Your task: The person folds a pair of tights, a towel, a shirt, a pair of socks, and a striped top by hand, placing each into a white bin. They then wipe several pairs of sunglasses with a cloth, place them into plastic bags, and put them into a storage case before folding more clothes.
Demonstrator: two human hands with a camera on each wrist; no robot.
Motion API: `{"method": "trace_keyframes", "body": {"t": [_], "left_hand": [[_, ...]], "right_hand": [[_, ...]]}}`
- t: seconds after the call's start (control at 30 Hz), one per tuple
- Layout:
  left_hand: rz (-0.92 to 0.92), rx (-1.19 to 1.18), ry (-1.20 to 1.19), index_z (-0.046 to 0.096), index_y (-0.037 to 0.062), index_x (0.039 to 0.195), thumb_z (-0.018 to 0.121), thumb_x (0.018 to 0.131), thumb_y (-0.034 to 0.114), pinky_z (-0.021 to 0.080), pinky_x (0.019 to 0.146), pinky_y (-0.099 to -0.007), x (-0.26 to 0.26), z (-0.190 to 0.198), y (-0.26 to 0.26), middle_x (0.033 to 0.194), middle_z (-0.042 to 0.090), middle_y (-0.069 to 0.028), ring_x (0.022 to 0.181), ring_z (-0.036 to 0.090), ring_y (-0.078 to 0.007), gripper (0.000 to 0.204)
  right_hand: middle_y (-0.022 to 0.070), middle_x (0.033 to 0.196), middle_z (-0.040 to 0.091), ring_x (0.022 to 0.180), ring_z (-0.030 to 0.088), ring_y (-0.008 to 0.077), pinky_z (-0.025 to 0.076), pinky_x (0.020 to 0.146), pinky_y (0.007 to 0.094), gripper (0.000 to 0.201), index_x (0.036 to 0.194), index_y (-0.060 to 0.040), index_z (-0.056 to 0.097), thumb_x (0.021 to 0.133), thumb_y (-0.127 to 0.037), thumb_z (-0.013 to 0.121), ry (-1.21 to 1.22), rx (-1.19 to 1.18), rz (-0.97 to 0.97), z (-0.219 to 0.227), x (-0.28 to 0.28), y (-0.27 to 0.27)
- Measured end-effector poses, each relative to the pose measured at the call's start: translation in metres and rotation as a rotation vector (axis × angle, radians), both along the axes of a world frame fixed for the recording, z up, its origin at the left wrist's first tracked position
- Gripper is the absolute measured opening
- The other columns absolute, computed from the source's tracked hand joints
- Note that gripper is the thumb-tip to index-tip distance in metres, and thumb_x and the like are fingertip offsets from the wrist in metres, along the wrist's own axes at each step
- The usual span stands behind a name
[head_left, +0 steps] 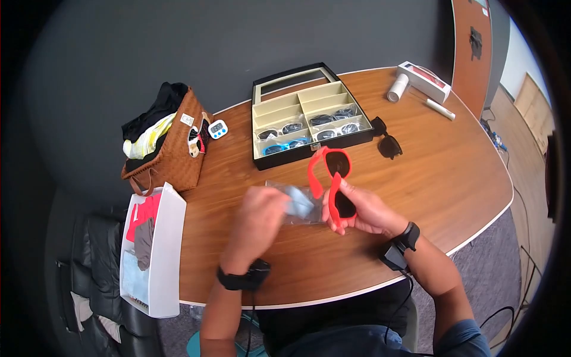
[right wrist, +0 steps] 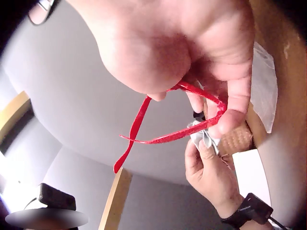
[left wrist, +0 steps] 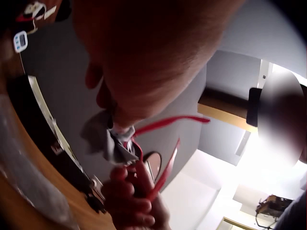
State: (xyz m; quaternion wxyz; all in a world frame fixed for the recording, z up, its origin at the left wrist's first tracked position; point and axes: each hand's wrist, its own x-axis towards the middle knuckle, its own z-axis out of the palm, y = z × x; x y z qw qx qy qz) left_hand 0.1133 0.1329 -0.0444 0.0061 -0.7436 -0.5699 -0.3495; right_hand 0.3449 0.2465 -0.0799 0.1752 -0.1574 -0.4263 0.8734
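Note:
Red-framed sunglasses (head_left: 338,163) with dark lenses are gripped at one side by my right hand (head_left: 372,213), thumb on the frame; the right wrist view shows its fingers around the red frame (right wrist: 180,134). My left hand (head_left: 257,220), blurred in the head view, pinches a light blue-grey cloth (head_left: 299,202). In the left wrist view the cloth (left wrist: 112,141) bunches at the glasses, below my left hand (left wrist: 144,62). Whether it touches a lens is hard to tell. Under the hands a clear plastic bag (head_left: 309,215) lies on the table.
A display case (head_left: 315,156) holding several glasses stands open at the back, dark sunglasses (head_left: 389,146) beside it. At left are a wicker basket (head_left: 181,157), a timer (head_left: 218,129) and a white box (head_left: 169,256). A long white box (head_left: 437,89) and a white cylinder (head_left: 397,88) lie back right.

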Motion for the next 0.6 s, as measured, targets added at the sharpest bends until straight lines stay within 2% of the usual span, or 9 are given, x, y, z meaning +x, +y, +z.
{"method": "trace_keyframes", "body": {"t": [0.1, 0.17, 0.27, 0.3, 0.37, 0.4, 0.47, 0.57, 0.6], "left_hand": [[0.341, 0.034, 0.068, 0.064, 0.0008, 0.102, 0.068, 0.082, 0.006, 0.046, 0.087, -0.0396, -0.039, 0.007, 0.004, 0.104, 0.058, -0.0132, 0.099, 0.056, -0.0326, 0.021], [0.389, 0.063, 0.117, 0.062, 0.0013, 0.105, 0.072, 0.08, 0.008, 0.046, 0.083, -0.0352, -0.036, 0.012, 0.002, 0.105, 0.057, -0.0107, 0.094, 0.057, -0.0271, 0.027], [-0.054, -0.323, -0.358, 0.062, 0.0028, 0.101, 0.077, 0.08, 0.012, 0.046, 0.078, -0.0276, -0.002, 0.018, -0.007, 0.097, 0.058, -0.0029, 0.086, 0.055, -0.0135, 0.027], [-0.153, -0.387, -0.417, 0.062, 0.0028, 0.099, 0.078, 0.082, 0.02, 0.047, 0.074, -0.03, 0.008, 0.01, -0.005, 0.089, 0.06, -0.0062, 0.079, 0.058, -0.0163, 0.029], [-0.2, -0.39, -0.458, 0.06, 0.0013, 0.095, 0.065, 0.094, 0.024, 0.048, 0.071, -0.03, 0.018, 0.001, 0.004, 0.087, 0.06, -0.0068, 0.076, 0.057, -0.0153, 0.024], [-0.207, -0.386, -0.459, 0.06, 0.0013, 0.095, 0.065, 0.094, 0.024, 0.048, 0.071, -0.03, 0.017, -0.002, 0.009, 0.087, 0.06, -0.0068, 0.076, 0.057, -0.0153, 0.024], [-0.276, -0.423, -1.14, 0.058, 0.001, 0.09, 0.045, 0.104, 0.029, 0.046, 0.071, -0.0287, 0.008, -0.009, 0.013, 0.087, 0.059, -0.009, 0.078, 0.056, -0.0152, 0.034], [-0.302, -0.221, -1.161, 0.056, 0.0014, 0.087, 0.031, 0.107, 0.037, 0.045, 0.068, -0.0295, 0.018, -0.015, 0.013, 0.082, 0.057, -0.0106, 0.074, 0.055, -0.0161, 0.048], [-0.294, -0.259, -1.04, 0.058, 0.0004, 0.086, 0.043, 0.104, 0.031, 0.044, 0.068, -0.0291, 0.02, -0.014, 0.012, 0.079, 0.057, -0.0087, 0.072, 0.055, -0.0161, 0.038]], "right_hand": [[0.015, 0.09, 0.065, 0.071, 0.064, 0.0201, 0.053, 0.06, 0.0311, 0.05, 0.104, -0.0046, 0.053, 0.104, -0.048, 0.03, 0.002, -0.004, -0.028, -0.006, -0.002, 0.004], [0.0142, 0.09, 0.065, 0.072, 0.063, 0.0193, 0.052, 0.061, 0.0308, 0.048, 0.104, -0.0054, 0.053, 0.104, -0.048, 0.032, -0.02, -0.036, -0.04, -0.01, -0.006, 0.003], [0.013, 0.09, 0.065, 0.075, 0.063, 0.0184, 0.051, 0.062, 0.0294, 0.045, 0.107, -0.0069, 0.052, 0.103, -0.049, 0.035, -0.055, -0.047, -0.002, -0.012, -0.007, -0.005], [0.0114, 0.09, 0.064, 0.074, 0.062, 0.0171, 0.051, 0.062, 0.0291, 0.047, 0.109, -0.0062, 0.052, 0.103, -0.049, 0.035, -0.059, -0.033, 0.008, -0.013, -0.008, -0.008], [0.0099, 0.089, 0.064, 0.072, 0.06, 0.0157, 0.05, 0.062, 0.0288, 0.048, 0.11, -0.0058, 0.052, 0.103, -0.05, 0.034, -0.013, -0.059, 0.066, -0.015, -0.008, -0.009], [0.0084, 0.086, 0.063, 0.07, 0.058, 0.0145, 0.049, 0.061, 0.0271, 0.048, 0.109, -0.0056, 0.052, 0.103, -0.05, 0.034, -0.01, -0.065, 0.079, -0.015, -0.008, -0.01], [0.0073, 0.085, 0.062, 0.069, 0.057, 0.0135, 0.047, 0.06, 0.0259, 0.048, 0.109, -0.0057, 0.053, 0.103, -0.05, 0.035, -0.021, -0.097, 0.071, -0.012, -0.006, -0.01], [0.004, 0.082, 0.058, 0.067, 0.051, 0.0105, 0.04, 0.056, 0.0231, 0.049, 0.106, -0.0059, 0.055, 0.103, -0.05, 0.035, -0.023, -0.128, 0.056, -0.009, -0.008, -0.01], [0.0035, 0.083, 0.057, 0.067, 0.05, 0.0099, 0.039, 0.056, 0.023, 0.049, 0.106, -0.006, 0.055, 0.103, -0.051, 0.035, -0.004, -0.125, 0.058, -0.01, -0.008, -0.009]]}}
